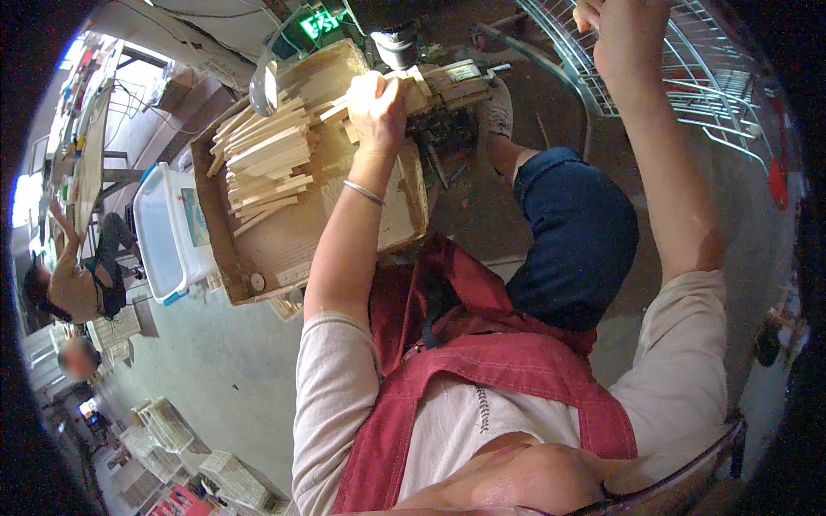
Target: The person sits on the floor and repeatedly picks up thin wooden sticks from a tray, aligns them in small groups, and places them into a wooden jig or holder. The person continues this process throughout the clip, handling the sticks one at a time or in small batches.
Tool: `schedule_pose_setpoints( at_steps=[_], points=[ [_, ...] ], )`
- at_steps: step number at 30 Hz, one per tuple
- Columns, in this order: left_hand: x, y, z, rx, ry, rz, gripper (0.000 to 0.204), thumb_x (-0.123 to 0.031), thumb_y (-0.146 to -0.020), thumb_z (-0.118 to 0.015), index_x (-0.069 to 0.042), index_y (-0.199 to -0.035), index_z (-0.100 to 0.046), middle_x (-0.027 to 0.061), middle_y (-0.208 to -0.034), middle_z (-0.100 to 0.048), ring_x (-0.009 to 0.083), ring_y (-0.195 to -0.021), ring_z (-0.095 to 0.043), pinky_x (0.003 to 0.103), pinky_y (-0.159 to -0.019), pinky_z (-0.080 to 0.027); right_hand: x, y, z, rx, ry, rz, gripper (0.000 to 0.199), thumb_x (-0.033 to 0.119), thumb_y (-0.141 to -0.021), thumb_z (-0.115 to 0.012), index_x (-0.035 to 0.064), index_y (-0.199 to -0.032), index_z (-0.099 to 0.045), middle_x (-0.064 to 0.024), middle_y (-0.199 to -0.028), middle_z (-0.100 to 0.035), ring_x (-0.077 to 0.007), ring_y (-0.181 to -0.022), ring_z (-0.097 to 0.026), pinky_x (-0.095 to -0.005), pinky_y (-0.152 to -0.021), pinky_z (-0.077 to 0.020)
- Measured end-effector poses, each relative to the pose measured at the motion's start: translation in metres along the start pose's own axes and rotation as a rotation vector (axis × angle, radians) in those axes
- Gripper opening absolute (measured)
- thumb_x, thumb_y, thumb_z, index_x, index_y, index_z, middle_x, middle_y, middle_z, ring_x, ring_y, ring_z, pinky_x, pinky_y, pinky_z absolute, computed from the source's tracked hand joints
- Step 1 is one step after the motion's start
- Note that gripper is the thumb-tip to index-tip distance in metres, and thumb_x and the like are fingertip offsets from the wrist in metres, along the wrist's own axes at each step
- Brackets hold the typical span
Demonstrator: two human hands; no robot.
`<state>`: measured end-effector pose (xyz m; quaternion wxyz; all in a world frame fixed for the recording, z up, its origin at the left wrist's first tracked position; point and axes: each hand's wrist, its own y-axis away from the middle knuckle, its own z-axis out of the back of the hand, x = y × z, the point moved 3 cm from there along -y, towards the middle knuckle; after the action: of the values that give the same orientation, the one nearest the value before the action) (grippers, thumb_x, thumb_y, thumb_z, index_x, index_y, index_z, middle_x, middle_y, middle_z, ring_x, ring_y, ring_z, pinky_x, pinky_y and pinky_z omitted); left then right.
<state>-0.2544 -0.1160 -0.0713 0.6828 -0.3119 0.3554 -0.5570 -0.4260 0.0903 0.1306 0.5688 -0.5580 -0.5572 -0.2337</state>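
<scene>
My left hand [377, 107] grips a short pale wooden piece [422, 90] and holds it against a small machine [447, 86] at the far edge of a wooden work board [284, 241]. A thin bracelet circles that wrist. To the left of the hand lies a stack of several cut wooden slats [262, 163]. My right hand [624, 39] is raised at the top of the view beside a white wire rack [697, 77]; its fingers are curled, and what it grips is hidden. I wear a red apron [482, 361] and dark trousers.
A clear plastic bin [168, 232] stands left of the work board. A green lit display [320, 23] glows above the machine. Two other people sit at the far left by a long table [86, 146]. White crates [163, 426] lie on the grey floor at lower left.
</scene>
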Motion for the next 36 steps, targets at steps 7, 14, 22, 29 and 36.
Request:
schedule_pose_setpoints(
  at_steps=[7,14,22,29,36],
  points=[
    [0.004,0.004,0.0,-0.023,0.008,0.004,0.016,-0.005,-0.067,-0.067,-0.011,-0.073,-0.054,0.0071,-0.074,-0.045,0.0287,-0.074,-0.051,0.041,-0.062,-0.04,-0.024,0.037,0.013,0.034,0.188,-0.013,0.025,0.024,-0.101,-0.055,0.0073,-0.083,-0.053,0.0002,-0.049,-0.04,-0.0127,-0.035,-0.035,-0.0306,-0.035,-0.0285],
    [0.003,0.003,-0.002,-0.014,-0.011,-0.004,0.017,-0.006,-0.068,-0.068,-0.011,-0.072,-0.053,0.0077,-0.073,-0.045,0.0288,-0.072,-0.05,0.041,-0.061,-0.04,-0.054,0.053,0.03,0.204,0.311,-0.215,0.032,0.033,-0.104,-0.056,0.0036,-0.096,-0.066,0.0027,-0.059,-0.049,-0.0059,-0.045,-0.044,-0.0238,-0.042,-0.0381],
    [0.002,0.002,-0.002,-0.014,-0.009,0.016,0.016,-0.007,-0.069,-0.069,-0.011,-0.071,-0.053,0.0076,-0.073,-0.044,0.0288,-0.073,-0.05,0.041,-0.062,-0.04,-0.105,0.043,0.036,0.343,0.352,-0.364,0.036,0.035,-0.106,-0.05,0.002,-0.106,-0.065,-0.0008,-0.068,-0.057,-0.0066,-0.049,-0.051,-0.0228,-0.042,-0.044],
    [0.001,0.001,-0.001,-0.007,0.003,0.019,0.014,-0.006,-0.069,-0.068,-0.01,-0.071,-0.055,0.0079,-0.073,-0.045,0.0291,-0.074,-0.05,0.041,-0.063,-0.04,-0.142,0.033,0.023,0.351,0.362,-0.416,0.037,0.034,-0.108,-0.046,0.0027,-0.113,-0.066,-0.0053,-0.083,-0.066,-0.0082,-0.051,-0.056,-0.0232,-0.048,-0.0483],
    [0.003,0.004,-0.005,-0.029,0.003,0.04,0.015,-0.005,-0.07,-0.068,-0.009,-0.072,-0.054,0.008,-0.072,-0.044,0.0294,-0.072,-0.05,0.041,-0.062,-0.04,-0.173,0.014,0.002,0.269,0.577,-0.425,0.041,0.043,-0.108,-0.043,0.0115,-0.123,-0.065,-0.0048,-0.104,-0.073,-0.0129,-0.067,-0.067,-0.0297,-0.062,-0.0559]
  ],
)
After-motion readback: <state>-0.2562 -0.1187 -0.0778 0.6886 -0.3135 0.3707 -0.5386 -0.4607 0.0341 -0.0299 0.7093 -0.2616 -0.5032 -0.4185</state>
